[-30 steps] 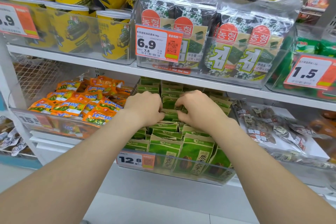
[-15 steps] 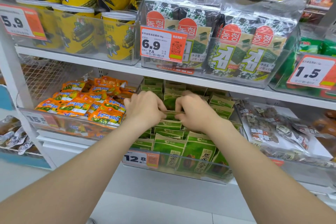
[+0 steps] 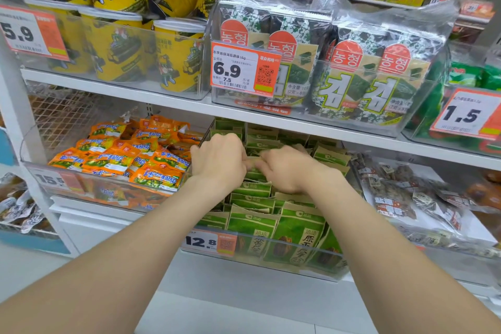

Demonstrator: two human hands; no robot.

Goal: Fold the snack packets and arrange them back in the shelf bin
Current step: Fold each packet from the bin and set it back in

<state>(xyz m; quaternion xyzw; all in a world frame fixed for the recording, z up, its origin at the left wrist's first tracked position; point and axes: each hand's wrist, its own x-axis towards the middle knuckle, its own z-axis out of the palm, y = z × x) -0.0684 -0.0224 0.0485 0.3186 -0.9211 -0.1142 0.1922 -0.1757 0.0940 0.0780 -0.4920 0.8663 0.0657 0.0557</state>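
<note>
Pinching the green packet (image 3: 254,168) from both ends is what I am doing right now: my left hand (image 3: 218,161) and my right hand (image 3: 288,168) are each curling their fingers round its top edge. — operator

Where is it sitting, exactly? — spotter

It is standing among the other green packets (image 3: 295,228), roughly in the middle of the shelf bin (image 3: 271,263), behind the front rows. The two hands are almost touching each other over it. — operator

So you are creasing the top flap? — spotter

I am judging so. I am holding both pinches level so the fold is running straight across rather than slanting, and I am aiming to press the crease along its whole width before letting go. — operator

Anything worrying you? — spotter

The neighbours are packing in tightly, so I am holding my wrists low and not dragging sideways; otherwise I am risking tipping the rows in front. The orange packets (image 3: 122,154) in the next bin are lying just beside my left hand, and I am steering clear of them. I cannot tell how far the flap is folded, because my hands are hiding it. — operator
</note>
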